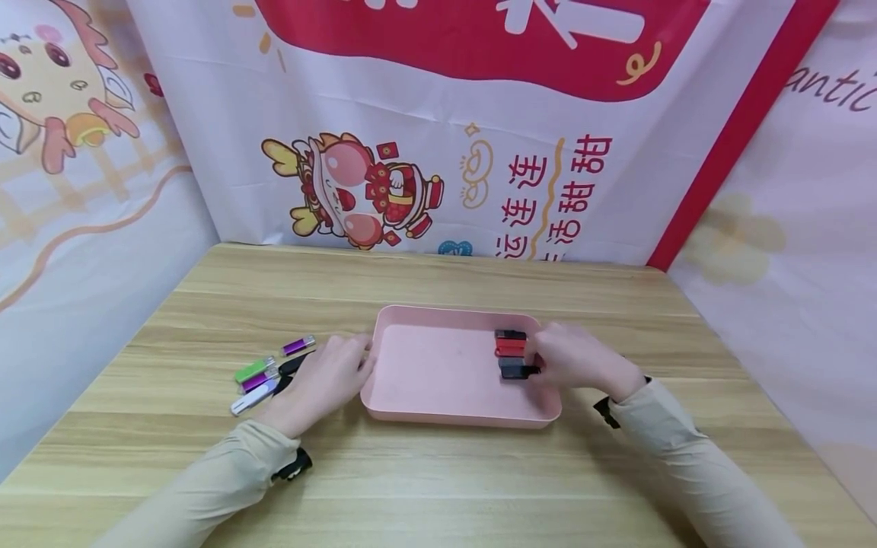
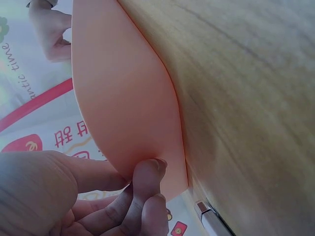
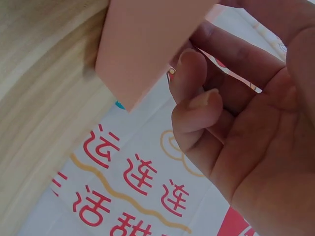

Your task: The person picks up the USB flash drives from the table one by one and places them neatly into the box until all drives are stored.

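"What lay off to your left?"

"I took the shallow pink rectangular tray, plastic by its look (image 1: 425, 365), as my clock face. Near nine o'clock, outside it, were small USB sticks: a purple stick with a silver metal plug (image 1: 298, 345), a glossy lime-green stick (image 1: 250, 371), a slim whitish stick (image 1: 253, 396), and dark ones partly covered by my arm."

"And your left hand?"

"My left hand (image 1: 325, 384) pinched the tray wall at nine o'clock, one digit at the rim, another against the outside. The tray sat flat on the wood-grain tabletop (image 1: 438, 479). I judged it light enough to skid and slightly springy in the wall, so a gentle hold there suited it."

"What was inside?"

"A row at three o'clock, running from far to near: a black stick (image 1: 510, 334), a bright red stick (image 1: 509, 348), a dark grey stick (image 1: 509, 362), then a blocky black stick (image 1: 517, 372) nearest me."

"Your right hand?"

"My right hand (image 1: 578, 358) reached over the three o'clock rim, well apart from the left, and seemed to pinch that blocky one's right end; I couldn't see the fingertips clearly. I reckoned it light, stiff and smooth, likely to slip, and best taken across its long sides."
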A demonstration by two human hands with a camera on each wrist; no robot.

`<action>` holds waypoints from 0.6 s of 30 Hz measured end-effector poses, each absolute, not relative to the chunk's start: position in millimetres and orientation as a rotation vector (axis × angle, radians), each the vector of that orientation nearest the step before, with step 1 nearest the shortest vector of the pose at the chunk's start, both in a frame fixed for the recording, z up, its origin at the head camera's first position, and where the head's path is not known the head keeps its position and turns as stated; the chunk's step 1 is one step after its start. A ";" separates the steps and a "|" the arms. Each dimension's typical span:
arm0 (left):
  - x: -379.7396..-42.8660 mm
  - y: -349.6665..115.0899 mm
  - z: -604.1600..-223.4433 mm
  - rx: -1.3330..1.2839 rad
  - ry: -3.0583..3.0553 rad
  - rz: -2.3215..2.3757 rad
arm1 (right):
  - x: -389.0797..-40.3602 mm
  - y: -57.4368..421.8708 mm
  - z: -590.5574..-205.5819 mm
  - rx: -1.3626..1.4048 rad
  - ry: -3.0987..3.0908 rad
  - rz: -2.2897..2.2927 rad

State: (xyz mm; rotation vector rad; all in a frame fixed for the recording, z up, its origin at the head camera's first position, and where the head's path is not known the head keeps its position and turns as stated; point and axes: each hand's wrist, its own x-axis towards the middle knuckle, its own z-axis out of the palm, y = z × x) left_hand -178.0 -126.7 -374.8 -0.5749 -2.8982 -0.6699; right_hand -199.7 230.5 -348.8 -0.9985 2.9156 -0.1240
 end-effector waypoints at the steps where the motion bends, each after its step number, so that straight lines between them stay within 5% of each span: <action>1: -177.9 -127.1 -374.8 -0.572 -2.897 -0.669 | -199.9 229.9 -350.1 -0.992 2.917 -0.117; 18: -175.7 -126.9 -374.1 -0.564 -2.927 -0.697 | -203.8 224.9 -363.4 -0.868 2.933 -0.010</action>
